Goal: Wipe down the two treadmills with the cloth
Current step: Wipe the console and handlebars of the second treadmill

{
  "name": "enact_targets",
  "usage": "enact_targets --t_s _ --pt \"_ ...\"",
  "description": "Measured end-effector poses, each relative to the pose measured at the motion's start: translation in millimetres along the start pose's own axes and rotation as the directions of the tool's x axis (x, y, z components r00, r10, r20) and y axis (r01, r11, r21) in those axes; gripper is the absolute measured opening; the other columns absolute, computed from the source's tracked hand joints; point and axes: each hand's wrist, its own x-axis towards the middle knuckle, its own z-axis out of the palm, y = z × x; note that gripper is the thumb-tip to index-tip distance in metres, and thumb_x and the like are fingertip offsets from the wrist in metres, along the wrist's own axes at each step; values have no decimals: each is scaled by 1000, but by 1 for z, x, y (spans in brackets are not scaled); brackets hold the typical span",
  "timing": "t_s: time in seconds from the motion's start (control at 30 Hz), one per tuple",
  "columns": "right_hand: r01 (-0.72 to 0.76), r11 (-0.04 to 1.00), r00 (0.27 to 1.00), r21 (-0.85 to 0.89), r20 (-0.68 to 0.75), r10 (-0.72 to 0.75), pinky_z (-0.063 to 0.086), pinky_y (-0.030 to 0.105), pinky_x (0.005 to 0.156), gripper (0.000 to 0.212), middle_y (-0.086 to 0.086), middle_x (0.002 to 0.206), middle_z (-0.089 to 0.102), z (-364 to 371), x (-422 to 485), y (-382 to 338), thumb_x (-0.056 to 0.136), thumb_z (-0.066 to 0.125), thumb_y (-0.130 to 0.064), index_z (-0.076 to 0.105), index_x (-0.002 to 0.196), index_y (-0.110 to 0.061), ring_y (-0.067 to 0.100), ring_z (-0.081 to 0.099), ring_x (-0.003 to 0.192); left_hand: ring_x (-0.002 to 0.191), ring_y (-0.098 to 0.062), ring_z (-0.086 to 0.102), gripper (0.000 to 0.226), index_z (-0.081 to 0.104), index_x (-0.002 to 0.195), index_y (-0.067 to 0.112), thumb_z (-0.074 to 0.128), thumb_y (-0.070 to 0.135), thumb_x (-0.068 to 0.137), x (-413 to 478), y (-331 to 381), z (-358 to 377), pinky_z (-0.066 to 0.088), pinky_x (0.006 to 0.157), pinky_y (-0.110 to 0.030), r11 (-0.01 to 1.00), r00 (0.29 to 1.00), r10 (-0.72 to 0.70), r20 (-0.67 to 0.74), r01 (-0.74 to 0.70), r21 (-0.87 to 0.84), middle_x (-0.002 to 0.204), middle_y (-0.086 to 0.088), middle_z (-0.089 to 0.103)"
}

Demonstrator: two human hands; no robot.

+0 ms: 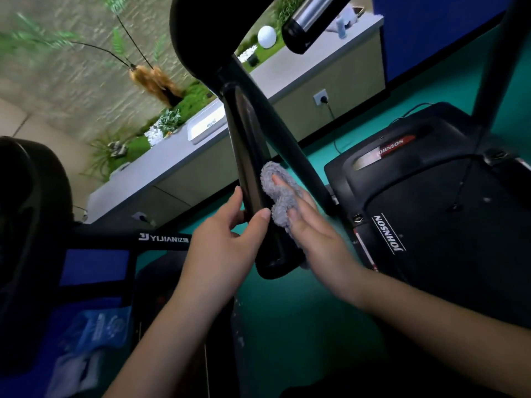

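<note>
L hand (224, 237) clamped round the handrail (247, 145), R hand (316, 234) straight-fingered, pressing grey cloth (280, 193) on its side; we'd use firm, long strokes along the bar, incl. end cap.

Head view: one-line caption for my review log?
The right hand presses grey cloth against black treadmill bar while left hand grips it.

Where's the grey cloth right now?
In the head view, near the centre: the grey cloth is pressed by the right hand against the black treadmill post, which the left hand grips from the other side.
</note>
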Motion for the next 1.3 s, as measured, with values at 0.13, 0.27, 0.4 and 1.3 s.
enact_targets --t_s 0.13,0.27,0.4,1.3 --pt "-46 999 999 -17 -18 46 27 2 103 39 -4 154 28 -9 52 8 103 35 -13 37 138 -30 -16 36 126 66 10 60 65 45 141 31 60 47 80 1 5 3 44 65 -3 999 998 2 -58 1 43 111 13 69" --pt "-69 995 998 -71 -19 68 25 9 106 41 -2 154 26 -14 98 10 104 35 -19 38 145 -21 6 31 136 66 2 61 69 49 138 28 61 53 75 4 4 6 48 64 -9 1000 995 -3 -100 5 17 84 24 68" --pt "-88 987 995 -132 -61 81 20 16 108 43 1 156 25 -17 142 11 105 34 -22 35 147 -15 13 27 141 81 -15 69 70 51 137 30 56 51 69 5 1 8 57 77 -28 1000 994 -4 -106 6 22 65 26 64" --pt "-378 848 893 372 -95 439 47 38 101 46 12 114 66 -19 145 26 103 38 -36 54 130 -2 24 62 108 81 -16 71 81 53 135 29 52 63 61 6 0 10 58 76 -30 997 988 67 -135 -71 -21 101 15 72"
